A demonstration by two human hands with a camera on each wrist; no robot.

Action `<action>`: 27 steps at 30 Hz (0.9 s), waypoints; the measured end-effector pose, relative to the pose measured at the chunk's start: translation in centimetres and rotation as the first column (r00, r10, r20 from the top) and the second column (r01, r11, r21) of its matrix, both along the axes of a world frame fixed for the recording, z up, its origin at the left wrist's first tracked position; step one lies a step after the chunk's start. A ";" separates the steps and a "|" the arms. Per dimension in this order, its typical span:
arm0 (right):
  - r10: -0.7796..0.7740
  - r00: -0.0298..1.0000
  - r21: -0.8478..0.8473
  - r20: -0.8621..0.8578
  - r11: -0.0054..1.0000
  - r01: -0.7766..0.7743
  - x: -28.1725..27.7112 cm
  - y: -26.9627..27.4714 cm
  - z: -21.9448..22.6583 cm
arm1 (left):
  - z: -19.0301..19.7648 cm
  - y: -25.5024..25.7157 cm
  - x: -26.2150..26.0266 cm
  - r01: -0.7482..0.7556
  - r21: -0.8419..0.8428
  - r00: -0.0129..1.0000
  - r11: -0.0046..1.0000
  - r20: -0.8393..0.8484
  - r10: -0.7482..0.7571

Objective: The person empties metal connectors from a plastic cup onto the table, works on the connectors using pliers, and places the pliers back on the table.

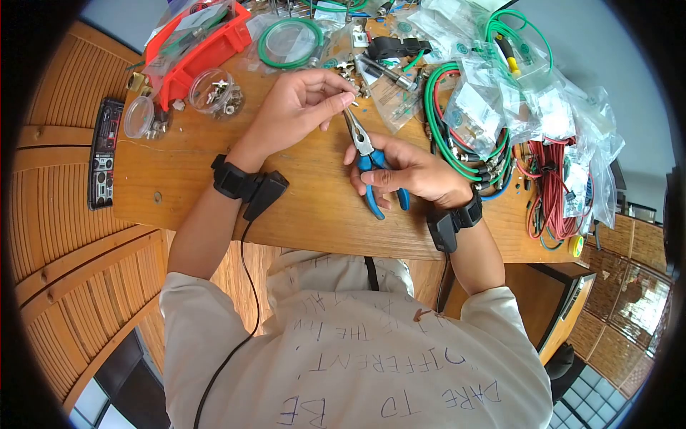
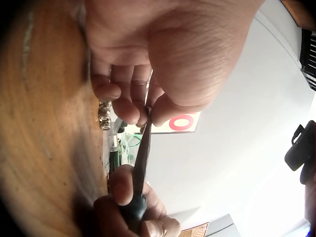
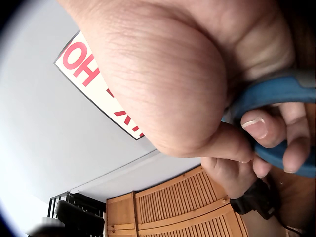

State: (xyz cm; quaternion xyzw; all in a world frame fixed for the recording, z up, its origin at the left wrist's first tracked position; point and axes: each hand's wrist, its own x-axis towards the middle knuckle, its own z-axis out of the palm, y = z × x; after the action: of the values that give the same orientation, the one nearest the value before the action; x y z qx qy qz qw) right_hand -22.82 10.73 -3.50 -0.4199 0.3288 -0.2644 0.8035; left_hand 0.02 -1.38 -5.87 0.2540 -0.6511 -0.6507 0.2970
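My right hand [image 1: 414, 171] holds needle-nose pliers [image 1: 359, 136] by their blue handles [image 3: 276, 94], which stand spread apart below the palm. The pliers' long tips point up and left to the fingertips of my left hand [image 1: 300, 107]. Thumb and forefinger of that hand pinch a small shiny metal piece [image 1: 354, 104] right at the pliers' tips; the fingers hide most of it, and I cannot tell its kind. In the left wrist view the narrow steel nose [image 2: 142, 160] reaches up to the pinching fingertips. Small metal connectors [image 2: 104, 118] lie on the wooden table beyond them.
A red bin [image 1: 204, 68] and clear round tubs [image 1: 214, 91] of metal fittings stand at the left. Coiled green cables [image 1: 436, 121], plastic bags [image 1: 475, 107] and a red cable bundle [image 1: 550, 189] crowd the right. A yellow-and-black screwdriver [image 1: 509, 56] lies among the bags.
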 end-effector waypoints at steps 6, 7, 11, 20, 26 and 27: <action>-0.004 1.000 0.001 -0.011 1.000 0.004 0.0 0.0 0.1 | 0.1 0.0 0.0 -0.007 0.014 1.000 1.000 -0.015 0.007; -0.008 1.000 0.005 -0.019 1.000 0.008 -0.1 0.0 0.0 | 0.1 0.0 0.0 -0.011 0.012 1.000 1.000 -0.026 0.011; -0.010 1.000 -0.004 -0.024 1.000 0.009 -0.1 -0.1 0.2 | 0.1 -0.3 0.2 -0.030 0.019 0.997 0.999 -0.073 0.032; -0.046 0.999 0.003 -0.027 0.999 0.046 0.0 -0.2 0.1 | 0.4 -0.2 0.3 -0.046 0.011 0.999 0.999 -0.022 0.046; -0.050 0.999 -0.013 -0.003 0.999 0.050 0.1 -0.1 -0.3 | 0.2 -0.2 0.3 -0.030 0.023 0.999 0.999 0.026 0.029; -0.050 0.999 0.001 0.011 0.999 0.050 0.1 0.0 -0.4 | 0.2 -0.2 0.3 -0.030 0.023 0.999 0.999 0.026 0.030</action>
State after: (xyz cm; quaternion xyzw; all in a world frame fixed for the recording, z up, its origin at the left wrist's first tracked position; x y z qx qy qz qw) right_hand -22.72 10.68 -3.93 -0.4099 0.3351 -0.2867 0.7985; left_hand 0.36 -1.57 -5.67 0.2754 -0.6432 -0.6505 0.2955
